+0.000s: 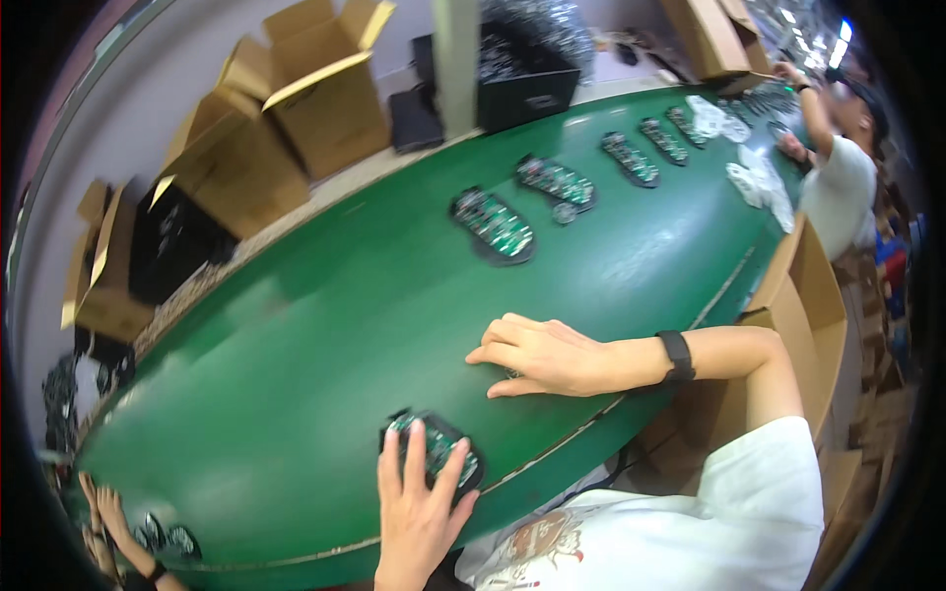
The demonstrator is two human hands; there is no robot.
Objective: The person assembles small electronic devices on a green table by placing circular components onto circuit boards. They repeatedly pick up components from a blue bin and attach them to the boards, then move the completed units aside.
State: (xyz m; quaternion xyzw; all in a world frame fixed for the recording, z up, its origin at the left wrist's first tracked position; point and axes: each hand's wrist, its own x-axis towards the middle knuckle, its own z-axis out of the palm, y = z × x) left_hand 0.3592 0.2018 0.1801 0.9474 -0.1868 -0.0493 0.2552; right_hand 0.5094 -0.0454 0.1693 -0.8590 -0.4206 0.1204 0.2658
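On the near part of the green table, my left hand point(419, 507) lies over a black rounded housing with a green circuit board point(448, 448) in it. Its fingers press on the board, and the thumb is at the near right side. To the right and farther in, my right hand point(552, 357) hovers low over the tabletop or touches it; which, I cannot tell. Its fingers are curled, and a small dark thing point(511, 372) shows between forefinger and thumb, too small to name. Two similar open housings with boards point(496, 229) point(557, 182) lie beyond my hands.
Further board housings point(631, 160) line the table toward the far right, near white plastic bags point(759, 187) and a co-worker point(843, 167). Cardboard boxes point(330, 108) and a black bin point(527, 94) stand along the back. At lower left another person's hands point(110, 512) are near two small housings point(180, 540).
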